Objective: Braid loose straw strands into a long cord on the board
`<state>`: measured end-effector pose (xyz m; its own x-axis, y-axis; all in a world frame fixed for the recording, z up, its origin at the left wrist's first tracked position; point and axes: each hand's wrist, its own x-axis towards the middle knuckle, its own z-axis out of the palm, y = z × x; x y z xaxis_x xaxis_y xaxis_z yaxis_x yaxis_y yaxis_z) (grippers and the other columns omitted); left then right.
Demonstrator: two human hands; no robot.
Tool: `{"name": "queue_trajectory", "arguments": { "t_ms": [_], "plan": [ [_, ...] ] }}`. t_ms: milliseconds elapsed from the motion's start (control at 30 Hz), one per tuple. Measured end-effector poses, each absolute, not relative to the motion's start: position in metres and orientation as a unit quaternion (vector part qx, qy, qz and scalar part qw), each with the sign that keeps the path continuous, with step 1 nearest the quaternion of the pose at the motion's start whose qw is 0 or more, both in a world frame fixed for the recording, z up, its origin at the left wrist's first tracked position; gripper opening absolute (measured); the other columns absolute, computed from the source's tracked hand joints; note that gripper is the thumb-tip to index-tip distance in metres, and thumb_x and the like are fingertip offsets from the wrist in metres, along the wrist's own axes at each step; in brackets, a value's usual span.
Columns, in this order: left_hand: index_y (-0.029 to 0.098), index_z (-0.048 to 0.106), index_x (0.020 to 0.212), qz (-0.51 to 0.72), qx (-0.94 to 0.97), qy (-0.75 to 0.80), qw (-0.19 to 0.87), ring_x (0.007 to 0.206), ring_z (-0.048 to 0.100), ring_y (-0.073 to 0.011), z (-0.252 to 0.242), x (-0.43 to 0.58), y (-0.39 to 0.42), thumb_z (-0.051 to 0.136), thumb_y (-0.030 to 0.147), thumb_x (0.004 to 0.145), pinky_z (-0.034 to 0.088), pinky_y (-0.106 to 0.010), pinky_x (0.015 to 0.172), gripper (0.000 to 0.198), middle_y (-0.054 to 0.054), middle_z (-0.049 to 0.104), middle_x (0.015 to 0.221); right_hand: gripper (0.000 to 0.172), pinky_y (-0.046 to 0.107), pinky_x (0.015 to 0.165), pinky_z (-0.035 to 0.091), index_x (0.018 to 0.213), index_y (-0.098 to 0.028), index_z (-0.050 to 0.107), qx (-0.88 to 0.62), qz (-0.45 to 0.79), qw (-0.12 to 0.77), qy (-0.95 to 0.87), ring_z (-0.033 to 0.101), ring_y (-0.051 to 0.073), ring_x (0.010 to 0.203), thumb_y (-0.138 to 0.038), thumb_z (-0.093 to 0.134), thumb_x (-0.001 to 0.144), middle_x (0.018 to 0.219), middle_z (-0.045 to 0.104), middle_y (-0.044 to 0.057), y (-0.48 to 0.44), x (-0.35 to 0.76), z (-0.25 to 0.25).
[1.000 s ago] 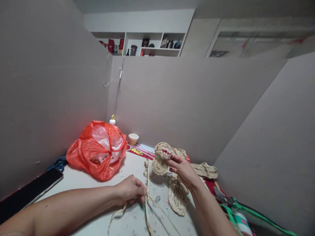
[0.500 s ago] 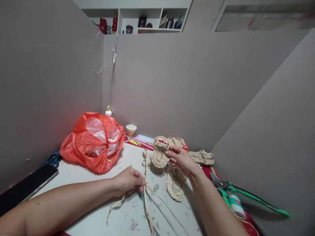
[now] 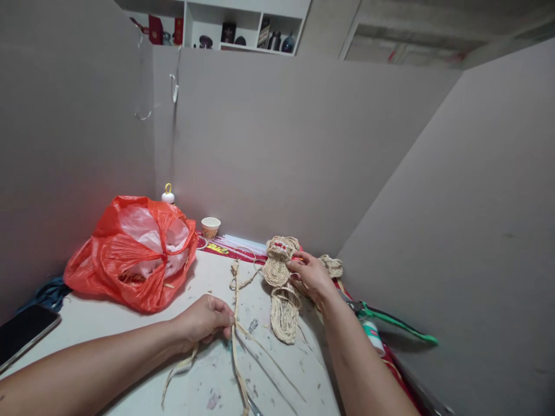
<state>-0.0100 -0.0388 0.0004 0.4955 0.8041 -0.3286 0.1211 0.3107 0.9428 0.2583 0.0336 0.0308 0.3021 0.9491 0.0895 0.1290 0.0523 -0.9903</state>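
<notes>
Left of the right hand gripping it is a beaded slipper; the left hand pinches straw cord.

Woven straw slipper, red-beaded strap, appears tilted, right of a narrow straw braid whose near strands lie loose.

A flat black phone, sliced by the left edge! The crumpled red plastic bag masks whatever's under that round white cap; the bare right forearm hides part of the green-handled metal shears; pale straw strands run off the bottom.
</notes>
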Motion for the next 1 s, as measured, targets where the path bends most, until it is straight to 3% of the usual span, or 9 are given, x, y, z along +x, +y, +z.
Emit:
{"name": "queue_trajectory", "arguments": {
  "t_ms": [233,533,833,900,1000],
  "plan": [
    [0.014,0.057,0.069,0.249,0.529,0.443,0.680,0.031,0.024,-0.0026,0.003,-0.009,-0.040,0.061,0.033,0.061,0.010,-0.021,0.036,0.021,0.004,0.056,0.049,0.033,0.024,0.051,0.044,0.081,-0.022,0.050,-0.570,0.352,0.601,-0.436,0.053,0.012,0.054,-0.025,0.065,0.052,0.064,0.056,-0.003,0.043,0.276,0.018],
    [0.014,0.057,0.070,0.257,0.535,0.438,0.676,0.031,0.024,-0.0028,-0.001,-0.011,-0.039,0.061,0.032,0.062,0.011,-0.021,0.034,0.020,0.003,0.056,0.050,0.034,0.027,0.049,0.047,0.085,-0.021,0.053,-0.615,0.296,0.595,-0.425,0.060,0.018,0.059,-0.025,0.062,0.052,0.070,0.063,0.003,0.049,0.285,0.005],
    [0.014,0.058,0.071,0.258,0.546,0.419,0.678,0.031,0.024,-0.0028,-0.005,-0.011,-0.036,0.058,0.031,0.062,0.011,-0.021,0.035,0.019,0.004,0.057,0.050,0.021,0.025,0.049,0.046,0.076,-0.018,0.059,-0.677,0.225,0.531,-0.458,0.059,0.015,0.059,-0.022,0.063,0.056,0.069,0.063,0.005,0.045,0.304,0.062],
    [0.013,0.058,0.070,0.260,0.551,0.416,0.676,0.032,0.024,-0.0026,-0.004,-0.011,-0.036,0.058,0.032,0.062,0.011,-0.021,0.035,0.020,0.004,0.056,0.050,0.026,0.023,0.048,0.044,0.079,-0.017,0.062,-0.691,0.211,0.505,-0.473,0.058,0.015,0.060,-0.021,0.066,0.054,0.074,0.064,0.006,0.040,0.309,0.072],
    [0.013,0.058,0.069,0.255,0.556,0.415,0.673,0.032,0.024,-0.0025,-0.004,-0.012,-0.037,0.059,0.032,0.062,0.011,-0.021,0.035,0.020,0.004,0.056,0.050,0.045,0.022,0.048,0.043,0.096,-0.017,0.064,-0.708,0.190,0.469,-0.493,0.057,0.014,0.061,-0.022,0.070,0.052,0.086,0.066,0.009,0.033,0.308,0.074]
  ]
}}
